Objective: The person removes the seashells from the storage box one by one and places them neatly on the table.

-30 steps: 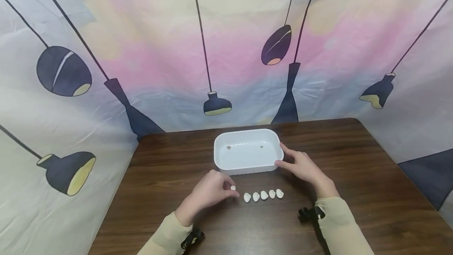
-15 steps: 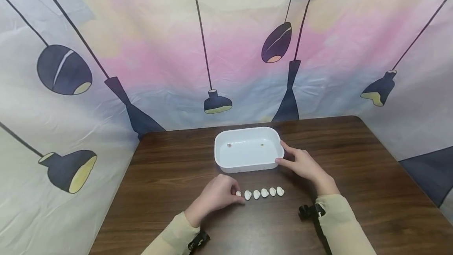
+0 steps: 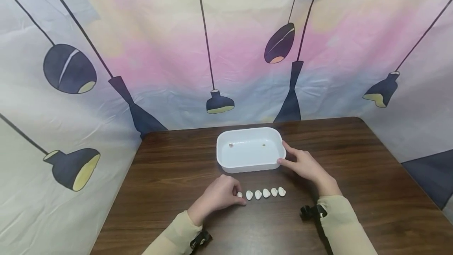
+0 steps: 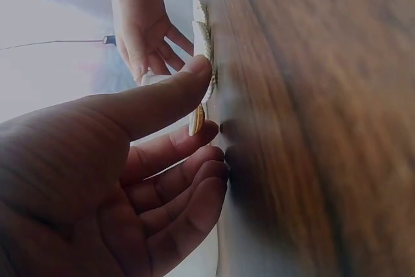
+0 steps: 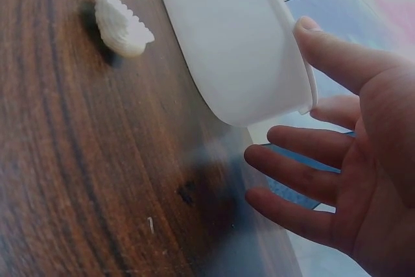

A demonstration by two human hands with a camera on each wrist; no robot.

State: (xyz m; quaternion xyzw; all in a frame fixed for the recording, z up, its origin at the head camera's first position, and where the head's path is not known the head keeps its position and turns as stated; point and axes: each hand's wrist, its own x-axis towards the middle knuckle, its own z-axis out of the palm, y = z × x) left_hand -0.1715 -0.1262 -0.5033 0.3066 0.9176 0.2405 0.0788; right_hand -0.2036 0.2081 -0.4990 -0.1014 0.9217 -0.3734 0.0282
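Observation:
My left hand (image 3: 221, 192) is low over the table at the left end of a row of several small white seashells (image 3: 266, 193). Its thumb and index finger pinch another seashell (image 4: 196, 120), with the other fingers curled loosely near the wood. Part of that shell is hidden by the thumb in the left wrist view. My right hand (image 3: 306, 165) holds the near right corner of a rectangular white plastic dish (image 3: 247, 167), thumb and index finger on its rim. Its remaining fingers stick out, apart from the dish, in the right wrist view.
Two small brownish bits (image 3: 231, 145) show inside the dish. The dark wooden table (image 3: 177, 164) ends at a hanging cloth (image 3: 170, 70) printed with lamps. Each sleeve cuff has a black wrist camera (image 3: 201, 239) beside it.
My left hand has brought its shell right and toward me, to the left end of the row, and has stayed about there since half a second ago. The right hand keeps its hold.

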